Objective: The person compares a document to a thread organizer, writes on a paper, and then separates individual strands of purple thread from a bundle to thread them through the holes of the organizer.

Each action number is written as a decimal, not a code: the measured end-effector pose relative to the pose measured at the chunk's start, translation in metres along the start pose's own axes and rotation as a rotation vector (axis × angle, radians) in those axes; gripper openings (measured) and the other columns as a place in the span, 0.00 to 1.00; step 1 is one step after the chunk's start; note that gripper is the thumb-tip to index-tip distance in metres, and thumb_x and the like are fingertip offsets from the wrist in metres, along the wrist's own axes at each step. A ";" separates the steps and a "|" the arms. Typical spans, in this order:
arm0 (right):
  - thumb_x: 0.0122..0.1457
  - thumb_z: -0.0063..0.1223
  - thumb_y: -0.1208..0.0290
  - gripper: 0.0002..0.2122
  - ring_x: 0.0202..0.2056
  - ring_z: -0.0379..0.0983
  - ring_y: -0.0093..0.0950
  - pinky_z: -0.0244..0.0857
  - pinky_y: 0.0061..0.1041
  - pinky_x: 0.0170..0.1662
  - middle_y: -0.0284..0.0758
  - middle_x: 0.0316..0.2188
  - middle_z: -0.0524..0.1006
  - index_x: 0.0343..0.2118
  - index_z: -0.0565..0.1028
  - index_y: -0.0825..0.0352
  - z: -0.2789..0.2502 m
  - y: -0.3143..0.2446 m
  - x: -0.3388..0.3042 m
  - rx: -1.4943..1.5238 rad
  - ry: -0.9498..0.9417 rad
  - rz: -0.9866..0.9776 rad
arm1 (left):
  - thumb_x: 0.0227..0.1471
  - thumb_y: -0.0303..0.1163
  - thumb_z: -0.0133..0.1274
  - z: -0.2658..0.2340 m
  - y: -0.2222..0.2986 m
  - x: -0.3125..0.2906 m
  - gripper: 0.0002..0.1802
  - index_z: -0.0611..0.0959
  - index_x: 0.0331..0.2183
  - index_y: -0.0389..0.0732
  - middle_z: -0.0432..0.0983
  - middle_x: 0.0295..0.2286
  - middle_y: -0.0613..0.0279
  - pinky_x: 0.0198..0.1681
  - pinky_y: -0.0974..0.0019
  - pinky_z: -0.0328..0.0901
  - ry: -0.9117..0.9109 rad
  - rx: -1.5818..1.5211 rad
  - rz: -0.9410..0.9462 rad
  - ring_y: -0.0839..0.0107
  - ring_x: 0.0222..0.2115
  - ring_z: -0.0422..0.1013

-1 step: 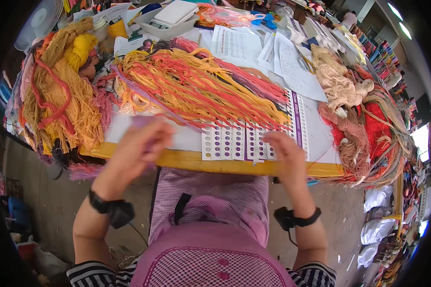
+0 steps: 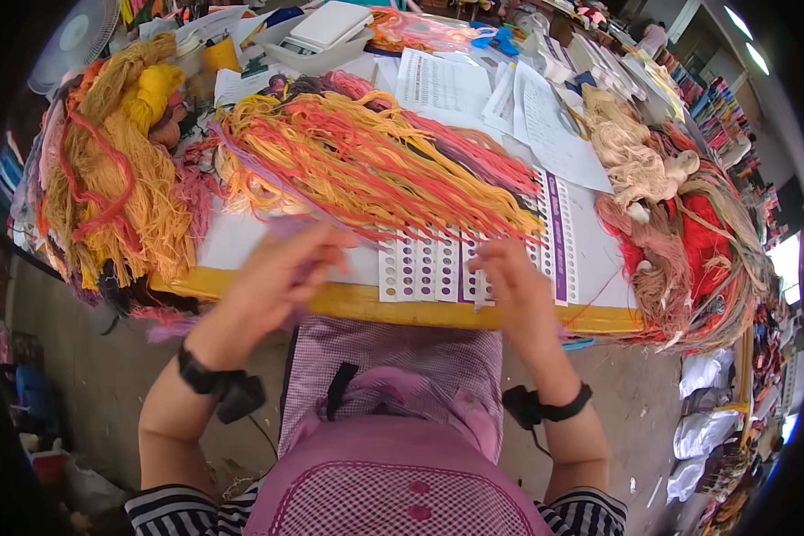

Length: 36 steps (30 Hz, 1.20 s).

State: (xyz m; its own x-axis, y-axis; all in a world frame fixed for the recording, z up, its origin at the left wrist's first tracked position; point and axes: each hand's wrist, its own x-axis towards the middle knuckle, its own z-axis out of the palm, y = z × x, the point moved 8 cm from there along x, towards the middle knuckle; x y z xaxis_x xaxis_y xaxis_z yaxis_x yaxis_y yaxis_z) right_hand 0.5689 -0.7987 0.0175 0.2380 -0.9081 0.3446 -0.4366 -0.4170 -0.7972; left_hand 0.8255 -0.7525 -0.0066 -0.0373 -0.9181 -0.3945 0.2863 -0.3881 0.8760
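A long bundle of orange, red and yellow yarn lies slantwise across the table, its right ends over white-and-purple cards with rows of holes. My left hand, blurred by motion, is closed on lilac yarn at the front edge, left of the cards. My right hand hovers over the front of the cards, its thumb and fingertips bent together. Whatever is between those fingertips, if anything, is too small to tell. One lilac strand runs along the bundle's left side.
Tan and yellow yarn heaps at the left, with cream and red skeins at the right. Printed sheets and a white scale sit farther back. Yellow tape covers the table's front edge. A fan stands far left.
Both hands have moved toward each other: the left to the right with its lilac yarn, the right slightly to the left. The yarn bundle and cards look nearly unchanged.
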 end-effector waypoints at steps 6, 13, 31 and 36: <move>0.56 0.52 0.73 0.04 0.25 0.77 0.30 0.69 0.26 0.29 0.36 0.26 0.79 0.31 0.75 0.67 0.070 0.025 0.023 0.162 -0.244 0.228 | 0.55 0.37 0.52 0.035 -0.047 0.041 0.14 0.79 0.36 0.35 0.77 0.27 0.54 0.12 0.80 0.44 -0.151 -0.082 -0.172 0.84 0.14 0.61; 0.48 0.60 0.70 0.10 0.25 0.75 0.32 0.68 0.28 0.30 0.39 0.25 0.78 0.33 0.77 0.67 0.075 0.012 0.021 -0.102 -0.164 0.000 | 0.53 0.34 0.54 0.036 -0.041 0.049 0.12 0.77 0.36 0.35 0.77 0.24 0.59 0.12 0.80 0.49 -0.107 -0.028 0.002 0.82 0.14 0.65; 0.45 0.61 0.66 0.15 0.22 0.72 0.22 0.68 0.23 0.29 0.35 0.24 0.78 0.34 0.76 0.71 0.065 0.022 0.025 0.061 -0.259 0.248 | 0.47 0.29 0.54 0.030 -0.024 0.078 0.07 0.80 0.28 0.36 0.76 0.23 0.62 0.17 0.80 0.54 -0.120 0.274 0.199 0.80 0.18 0.67; 0.44 0.61 0.67 0.16 0.26 0.76 0.31 0.69 0.28 0.32 0.35 0.24 0.78 0.36 0.75 0.69 0.076 0.020 0.021 -0.035 -0.257 0.182 | 0.46 0.31 0.53 0.009 -0.017 0.063 0.12 0.79 0.34 0.35 0.74 0.25 0.59 0.16 0.79 0.51 -0.137 -0.215 -0.111 0.80 0.19 0.66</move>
State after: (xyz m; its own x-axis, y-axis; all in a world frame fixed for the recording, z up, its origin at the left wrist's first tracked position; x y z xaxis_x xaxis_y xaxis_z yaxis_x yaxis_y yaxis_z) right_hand 0.6311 -0.8235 -0.0293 0.3627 -0.9301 0.0576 -0.5208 -0.2536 -0.8152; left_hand 0.8093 -0.8042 -0.0439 -0.2043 -0.8789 -0.4310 0.4697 -0.4743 0.7446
